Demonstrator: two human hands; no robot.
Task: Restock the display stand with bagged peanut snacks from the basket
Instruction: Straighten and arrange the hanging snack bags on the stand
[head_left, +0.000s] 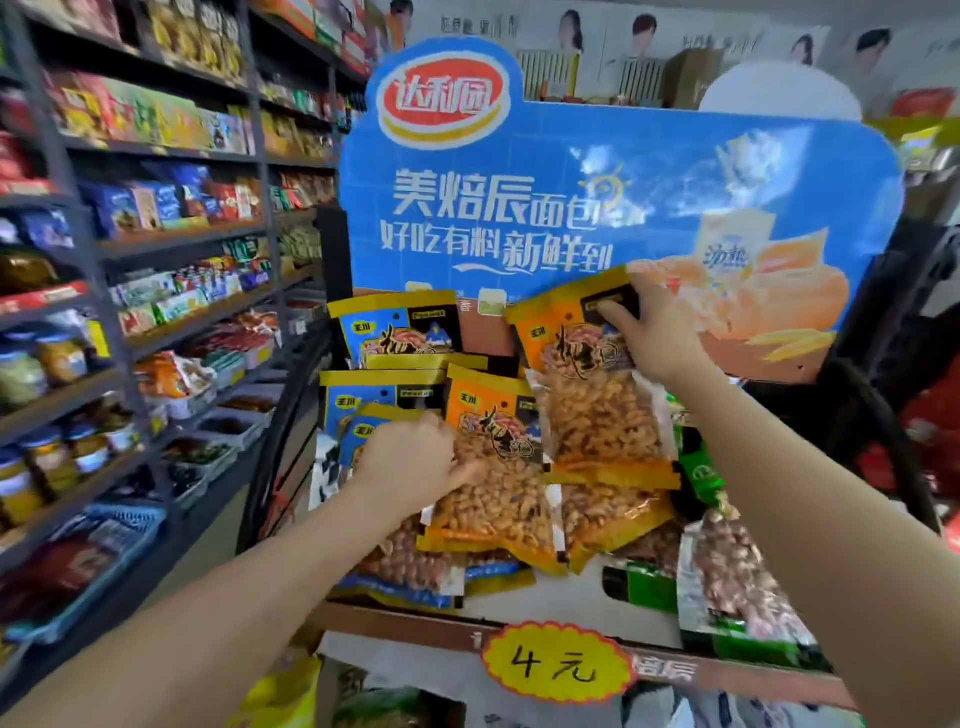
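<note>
The display stand (519, 621) has a blue header board and a tray of peanut bags. My right hand (657, 332) grips the top corner of an orange peanut bag (602, 415) and holds it upright against the header. My left hand (410, 460) holds another orange peanut bag (498, 483) by its left edge, low in the tray. Blue-topped peanut bags (395, 332) stand at the back left, and more lie flat beneath. Green-topped peanut bags (727, 577) lie at the right of the tray. The basket is out of view.
Dark shelving (156, 322) full of snacks and jars runs along the left, close to the stand. A yellow price tag (556, 665) hangs on the stand's front edge. A lower tier with more bags shows beneath. Dark racks stand at the right.
</note>
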